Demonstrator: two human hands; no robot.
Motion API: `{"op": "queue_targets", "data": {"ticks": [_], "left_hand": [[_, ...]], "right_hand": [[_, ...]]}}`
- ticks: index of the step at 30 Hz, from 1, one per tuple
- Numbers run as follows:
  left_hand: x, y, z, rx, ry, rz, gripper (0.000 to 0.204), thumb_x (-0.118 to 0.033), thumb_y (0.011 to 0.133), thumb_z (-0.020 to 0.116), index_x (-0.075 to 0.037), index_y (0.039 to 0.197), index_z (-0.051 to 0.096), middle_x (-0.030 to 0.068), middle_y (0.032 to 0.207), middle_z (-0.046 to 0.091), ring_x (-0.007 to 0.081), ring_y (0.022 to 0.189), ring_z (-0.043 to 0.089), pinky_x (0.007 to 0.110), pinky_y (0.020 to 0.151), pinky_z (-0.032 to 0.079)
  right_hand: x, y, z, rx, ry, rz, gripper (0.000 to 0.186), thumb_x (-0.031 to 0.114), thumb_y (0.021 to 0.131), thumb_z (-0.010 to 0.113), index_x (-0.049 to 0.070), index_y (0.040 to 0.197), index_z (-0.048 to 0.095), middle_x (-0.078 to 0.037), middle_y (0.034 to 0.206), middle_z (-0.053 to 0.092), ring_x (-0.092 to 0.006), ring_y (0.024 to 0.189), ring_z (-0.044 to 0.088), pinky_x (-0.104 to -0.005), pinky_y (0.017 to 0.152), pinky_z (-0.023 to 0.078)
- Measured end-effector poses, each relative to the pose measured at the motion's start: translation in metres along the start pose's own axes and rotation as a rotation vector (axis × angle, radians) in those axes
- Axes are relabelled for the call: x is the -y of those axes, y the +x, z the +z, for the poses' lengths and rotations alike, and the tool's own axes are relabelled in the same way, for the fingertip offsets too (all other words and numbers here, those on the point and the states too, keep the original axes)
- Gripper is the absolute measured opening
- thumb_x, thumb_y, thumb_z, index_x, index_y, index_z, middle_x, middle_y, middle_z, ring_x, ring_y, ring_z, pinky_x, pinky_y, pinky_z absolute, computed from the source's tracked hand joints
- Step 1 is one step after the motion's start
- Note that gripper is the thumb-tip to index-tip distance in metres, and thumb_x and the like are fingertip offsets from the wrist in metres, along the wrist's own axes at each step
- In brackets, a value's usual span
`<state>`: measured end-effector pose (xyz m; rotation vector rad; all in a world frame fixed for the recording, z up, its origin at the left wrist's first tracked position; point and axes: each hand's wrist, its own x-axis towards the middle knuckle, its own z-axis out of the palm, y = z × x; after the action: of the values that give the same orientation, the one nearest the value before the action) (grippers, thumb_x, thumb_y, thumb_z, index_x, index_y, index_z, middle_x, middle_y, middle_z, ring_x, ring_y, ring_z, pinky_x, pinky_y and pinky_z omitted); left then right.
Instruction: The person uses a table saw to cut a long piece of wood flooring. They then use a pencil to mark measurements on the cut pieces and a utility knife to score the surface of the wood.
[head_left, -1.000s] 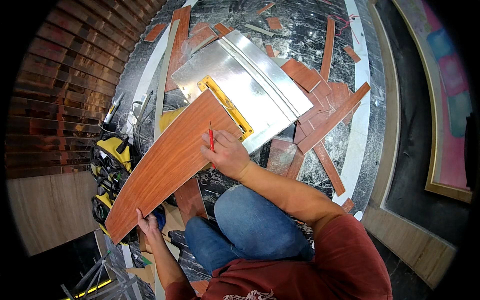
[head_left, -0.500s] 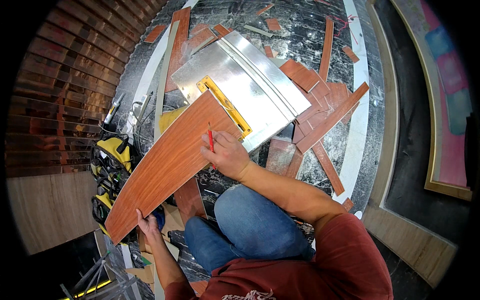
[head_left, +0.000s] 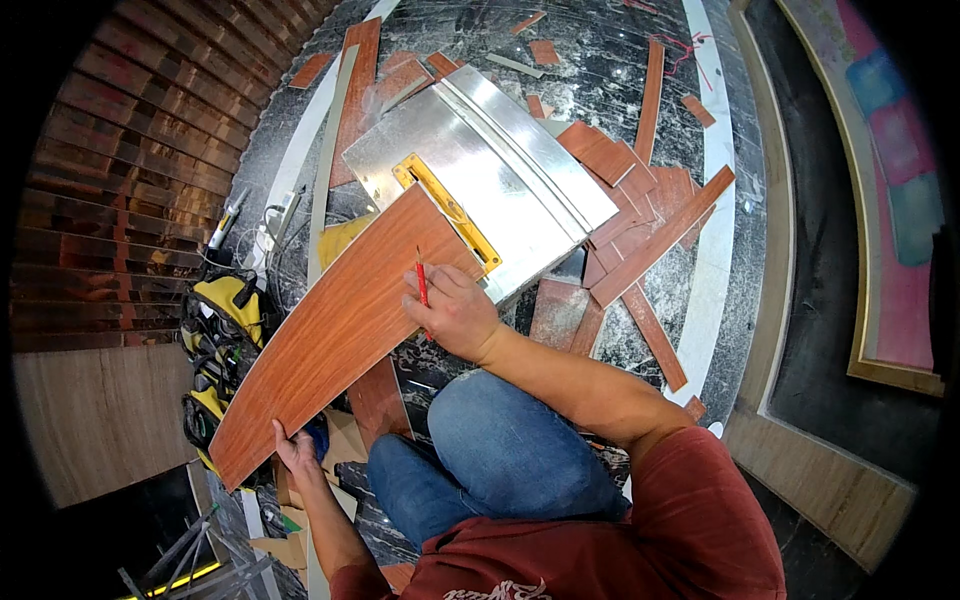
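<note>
A long reddish-brown wood-grain plank (head_left: 335,310) slants from lower left up to a metal saw table (head_left: 530,215). Its far end lies against the yellow blade insert (head_left: 455,215) set in that table. My left hand (head_left: 298,452) grips the plank's near edge by its lower end, the thumb on top and the other fingers hidden beneath. Over the upper part of the plank, my right hand (head_left: 455,308) is closed round a red pencil (head_left: 422,285), its tip pointing away from me. That hand rests at the plank's right edge.
Several plank offcuts (head_left: 645,215) lie heaped right of the saw table on the dusty black marble floor. Yellow-and-black tool bags (head_left: 228,305) stand at left. Beyond them is a slatted brown wall (head_left: 130,190). A pale tube (head_left: 225,220) and a cable lie nearby.
</note>
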<state>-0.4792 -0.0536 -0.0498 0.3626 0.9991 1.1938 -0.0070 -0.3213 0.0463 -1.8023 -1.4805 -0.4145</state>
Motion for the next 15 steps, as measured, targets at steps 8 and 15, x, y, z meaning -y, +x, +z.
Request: {"op": "queue_targets", "data": {"ticks": [8, 15], "left_hand": [[0.0, -0.005, 0.002, -0.003, -0.05, -0.047, 0.045, -0.009, 0.093, 0.07, 0.004, 0.132, 0.053, 0.0169, 0.134, 0.06, 0.0287, 0.123, 0.058, 0.041, 0.106, 0.051], [0.001, -0.007, 0.004, -0.019, -0.057, -0.036, 0.044, -0.009, 0.093, 0.07, 0.004, 0.132, 0.053, 0.0172, 0.135, 0.06, 0.0297, 0.123, 0.058, 0.043, 0.106, 0.051]], "right_hand": [[0.0, -0.001, -0.001, 0.005, 0.01, 0.001, 0.021, 0.016, 0.08, 0.06, 0.007, 0.098, 0.066, -0.013, 0.118, 0.067, -0.0297, 0.113, 0.061, -0.0417, 0.1, 0.048], [0.001, -0.001, -0.003, 0.012, 0.005, 0.006, 0.021, 0.017, 0.08, 0.06, 0.007, 0.098, 0.066, -0.013, 0.117, 0.067, -0.0297, 0.113, 0.061, -0.0417, 0.1, 0.048]]}}
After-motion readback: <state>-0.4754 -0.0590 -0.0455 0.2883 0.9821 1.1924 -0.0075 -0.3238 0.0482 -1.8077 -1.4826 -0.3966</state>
